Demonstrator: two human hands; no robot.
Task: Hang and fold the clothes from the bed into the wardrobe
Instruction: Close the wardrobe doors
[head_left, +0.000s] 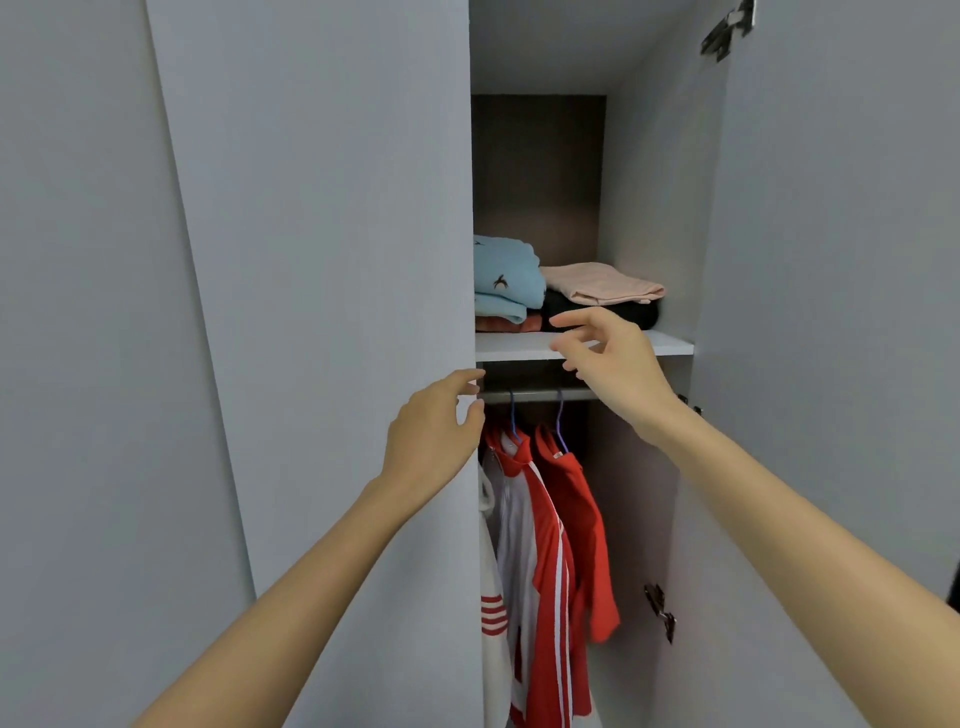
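I'm seeing the left door (337, 260) hiding part of the blue stack (506, 280); hanging jackets (540, 571) are running off the bottom edge.

Light: soft, even and cool on the grey door (322, 208); no glare.
Shadow: back panel (537, 171) dim; darkest under the shelf (519, 347), round the rail (535, 395).
Sharpness: mildly soft throughout; fingertips (561, 319) of the right hand (618, 364) a little smeared.
Edges: wide-angle bend; door lines lean outward.

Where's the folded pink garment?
In the head view, the folded pink garment lies on the right of the wardrobe shelf, atop a black garment, just beyond the right hand.
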